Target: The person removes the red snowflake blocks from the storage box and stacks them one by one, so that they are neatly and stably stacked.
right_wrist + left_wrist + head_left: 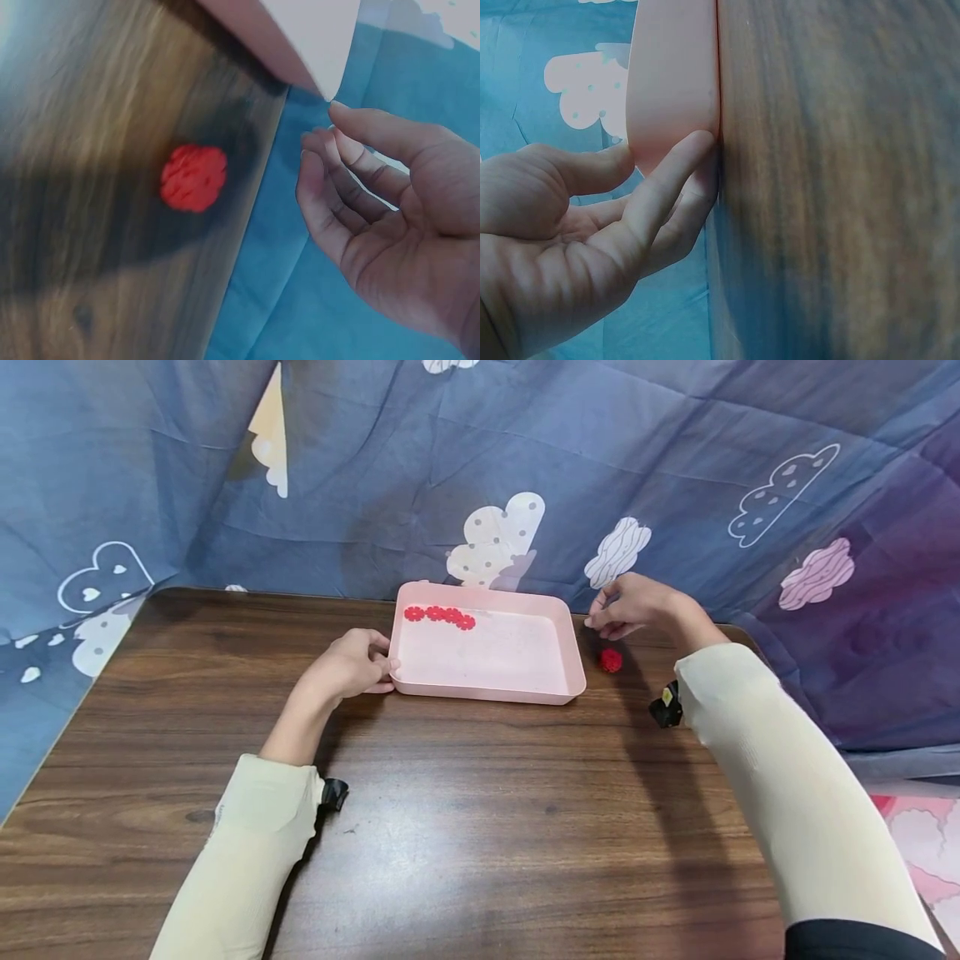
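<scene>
A shallow pink tray (487, 693) stands near the table's back edge. Several flat red flower-shaped pieces (414, 613) lie in a row along its back left inside. At the tray's left end, my left hand (352, 662) holds it, with the thumb at the rim and fingers low on the outer wall, as the left wrist view shows. Beyond the tray's right end hovers my right hand (626, 603), fingers loosely bent and nothing visible between them. Below that hand, a small red notched clump (193, 178) rests on the table; in the head view it lies right of the tray.
The brown wood-grain table (450, 827) reaches back to a blue curtain (337, 468) printed with clouds. Black wrist devices (666, 705) sit at both sleeve cuffs. Pink patterned cloth (922, 843) shows past the table's right side.
</scene>
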Demonstrator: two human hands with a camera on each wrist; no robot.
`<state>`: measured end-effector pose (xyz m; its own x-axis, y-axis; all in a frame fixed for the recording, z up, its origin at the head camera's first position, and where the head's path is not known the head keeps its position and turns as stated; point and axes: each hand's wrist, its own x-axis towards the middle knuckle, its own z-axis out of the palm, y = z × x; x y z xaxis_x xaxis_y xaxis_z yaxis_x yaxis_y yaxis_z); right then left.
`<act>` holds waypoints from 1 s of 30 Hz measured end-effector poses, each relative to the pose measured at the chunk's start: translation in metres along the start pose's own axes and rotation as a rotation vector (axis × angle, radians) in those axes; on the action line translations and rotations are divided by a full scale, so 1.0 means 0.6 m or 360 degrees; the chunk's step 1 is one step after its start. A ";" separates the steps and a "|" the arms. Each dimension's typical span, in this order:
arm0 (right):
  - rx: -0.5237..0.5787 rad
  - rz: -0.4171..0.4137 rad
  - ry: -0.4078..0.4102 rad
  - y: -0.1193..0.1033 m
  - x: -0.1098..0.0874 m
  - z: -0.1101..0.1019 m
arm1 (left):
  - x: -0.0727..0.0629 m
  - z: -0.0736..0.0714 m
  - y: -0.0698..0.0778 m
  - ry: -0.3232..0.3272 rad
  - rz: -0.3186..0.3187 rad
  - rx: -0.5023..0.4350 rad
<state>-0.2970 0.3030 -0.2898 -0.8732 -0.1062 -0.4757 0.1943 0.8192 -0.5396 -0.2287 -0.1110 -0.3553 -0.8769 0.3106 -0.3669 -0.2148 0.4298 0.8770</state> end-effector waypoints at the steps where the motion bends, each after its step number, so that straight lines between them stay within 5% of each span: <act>1: -0.0012 -0.0011 -0.0002 -0.006 0.002 0.001 | 0.000 0.000 0.000 0.0001 -0.0002 -0.0003; 17: -0.0105 -0.0082 -0.0058 -0.105 0.027 0.053 | 0.002 0.001 -0.002 0.0019 -0.0001 -0.0011; 30: -0.0178 -0.0158 -0.0076 -0.151 0.061 0.088 | 0.002 -0.001 -0.002 0.0034 0.0002 -0.0012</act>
<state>-0.3231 0.1952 -0.2948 -0.8627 -0.2142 -0.4580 0.0549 0.8608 -0.5059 -0.2295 -0.1117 -0.3564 -0.8862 0.2926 -0.3592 -0.2169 0.4229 0.8798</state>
